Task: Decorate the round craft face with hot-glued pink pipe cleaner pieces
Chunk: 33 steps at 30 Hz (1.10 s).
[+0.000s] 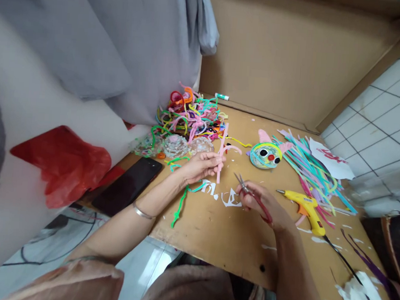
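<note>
head: scissors (248, 192) in right hand (263, 204)

This looks like a corner of a home set up for craft work. A low wooden table (235, 234) stands on white floor tiles (386, 131) against brown board walls (278, 50), strewn with a heap of coloured pipe cleaners (192, 113), paper scraps (231, 199), a yellow glue gun (307, 208) and a finished googly-eyed face (266, 154). Grey cloth (132, 40) hangs alongside.
</note>
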Motion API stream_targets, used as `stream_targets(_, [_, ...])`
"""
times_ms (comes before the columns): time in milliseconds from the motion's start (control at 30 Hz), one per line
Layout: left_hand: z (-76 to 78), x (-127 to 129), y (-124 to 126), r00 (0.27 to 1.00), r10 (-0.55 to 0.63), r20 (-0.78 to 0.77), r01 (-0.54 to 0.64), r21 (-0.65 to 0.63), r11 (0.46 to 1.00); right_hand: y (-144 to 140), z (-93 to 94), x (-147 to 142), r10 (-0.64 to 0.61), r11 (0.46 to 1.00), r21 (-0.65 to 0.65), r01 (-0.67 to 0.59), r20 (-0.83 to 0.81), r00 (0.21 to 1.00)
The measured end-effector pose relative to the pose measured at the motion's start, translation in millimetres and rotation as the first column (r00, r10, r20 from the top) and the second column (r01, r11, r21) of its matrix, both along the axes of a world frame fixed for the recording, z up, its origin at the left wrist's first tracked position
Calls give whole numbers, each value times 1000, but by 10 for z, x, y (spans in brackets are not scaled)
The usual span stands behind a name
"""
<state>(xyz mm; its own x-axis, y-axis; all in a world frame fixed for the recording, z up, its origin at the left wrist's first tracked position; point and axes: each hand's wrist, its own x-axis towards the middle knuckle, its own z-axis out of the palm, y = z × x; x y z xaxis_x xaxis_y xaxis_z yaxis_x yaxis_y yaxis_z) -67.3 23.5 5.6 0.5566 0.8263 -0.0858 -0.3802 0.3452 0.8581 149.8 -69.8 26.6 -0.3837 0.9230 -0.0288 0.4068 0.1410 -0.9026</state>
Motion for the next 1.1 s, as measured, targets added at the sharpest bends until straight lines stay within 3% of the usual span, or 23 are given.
stream_targets(100, [-5,25,-50,999,-30,28,31,-31,999,-28,2,-50,162,974,-141,-177,-107,981])
stream_targets(267, [-33,79,-128,990,-133,54,135,-21,991,-12,-106,-114,192,937,-248,-247,-228,955])
stream_targets(467, [-60,123,-180,976,-216,18,216,4,976,-15,-111,-121,187,932,-247,-263,-293,938])
stream_targets(700, [-68,144,-218,949,-314,26,313,35,949,-14,-72,-135,164,930,-285,-232,-242,956])
stream_targets(900, [-72,131,-205,957,-291,11,290,25,957,16,-177,-122,181,924,-276,-265,-296,938])
stream_targets(1100, [-64,100,-211,948,-318,-19,318,25,948,-4,-167,-150,101,913,-359,-194,-262,960])
